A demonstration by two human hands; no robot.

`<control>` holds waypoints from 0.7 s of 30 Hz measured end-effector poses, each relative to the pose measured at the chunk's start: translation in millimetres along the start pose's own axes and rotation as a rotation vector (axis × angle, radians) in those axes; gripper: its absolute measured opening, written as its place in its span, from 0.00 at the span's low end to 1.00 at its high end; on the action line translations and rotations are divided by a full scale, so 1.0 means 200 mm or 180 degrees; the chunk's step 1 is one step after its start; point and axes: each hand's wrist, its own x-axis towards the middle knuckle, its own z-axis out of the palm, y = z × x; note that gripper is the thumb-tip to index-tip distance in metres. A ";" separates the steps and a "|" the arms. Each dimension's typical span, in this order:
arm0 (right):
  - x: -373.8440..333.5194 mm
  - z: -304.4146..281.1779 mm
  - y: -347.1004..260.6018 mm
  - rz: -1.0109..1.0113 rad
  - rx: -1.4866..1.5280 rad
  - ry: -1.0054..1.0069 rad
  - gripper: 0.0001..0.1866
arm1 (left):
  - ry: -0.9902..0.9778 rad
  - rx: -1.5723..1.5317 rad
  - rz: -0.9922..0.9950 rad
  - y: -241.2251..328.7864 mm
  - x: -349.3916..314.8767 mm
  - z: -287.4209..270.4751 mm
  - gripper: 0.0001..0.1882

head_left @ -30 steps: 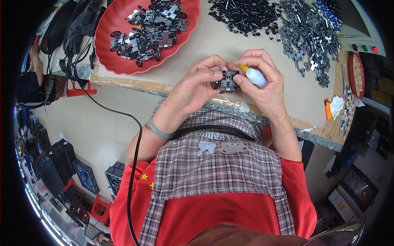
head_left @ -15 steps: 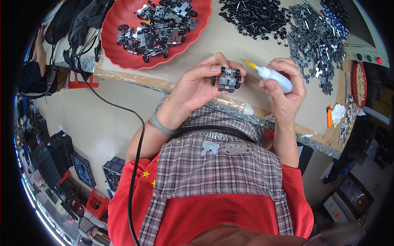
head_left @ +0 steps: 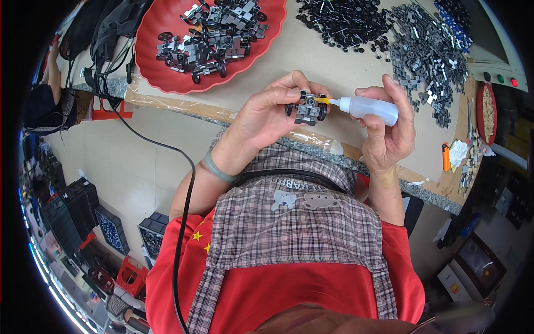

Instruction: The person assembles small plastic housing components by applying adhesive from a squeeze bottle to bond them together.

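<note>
Between the fingers of my left hand (head_left: 267, 108) is a small toy vehicle chassis (head_left: 307, 108), grey and black with black wheels at its sides. My right hand (head_left: 392, 128) grips a whitish squeeze bottle (head_left: 374, 109) with a yellow nozzle, lying nearly level. Its thin tip points left and meets the upper right part of the chassis; whether it touches or just hovers I cannot tell. Both hands are above the table's near edge.
A red scalloped tray (head_left: 153, 72) at the far left holds similar wheeled assemblies. Piles of black wheel parts (head_left: 347, 25) and grey pieces (head_left: 431, 58) lie at the far right. An orange cutter (head_left: 446, 157) rests near the right edge. A black cable (head_left: 192, 178) hangs down at left.
The squeeze bottle has tipped from slanting to nearly level, and its nozzle has come down onto or close to the chassis. My right fingers have shifted around it. My left hand has barely moved.
</note>
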 end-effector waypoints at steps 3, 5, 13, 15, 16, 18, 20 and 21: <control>0.00 0.00 0.00 -0.0095 -0.0119 -0.0021 0.28 | 0.0032 0.0012 0.0026 0.00 0.00 0.01 0.11; 0.00 0.00 0.00 -0.0134 -0.0173 -0.0050 0.28 | 0.0047 0.0024 0.0040 0.00 0.00 0.01 0.11; 0.01 0.00 -0.01 -0.0256 -0.0233 -0.0094 0.28 | 0.0030 0.0051 0.0017 0.00 0.00 0.01 0.11; 0.01 -0.01 -0.01 -0.0274 -0.0253 -0.0106 0.28 | 0.0041 0.0056 0.0004 0.00 0.00 0.01 0.11; 0.02 -0.01 -0.01 -0.0303 -0.0280 -0.0123 0.28 | 0.0053 0.0061 -0.0009 0.00 0.00 0.02 0.11; 0.02 -0.01 -0.01 -0.0333 -0.0308 -0.0141 0.28 | 0.0061 0.0050 -0.0009 0.00 0.00 0.02 0.11; 0.02 -0.02 -0.01 -0.0336 -0.0359 -0.0184 0.28 | 0.0069 0.0038 -0.0008 0.00 0.00 0.01 0.11; 0.02 -0.02 -0.02 -0.0336 -0.0361 -0.0184 0.28 | 0.0087 0.0035 -0.0003 0.00 0.00 0.02 0.11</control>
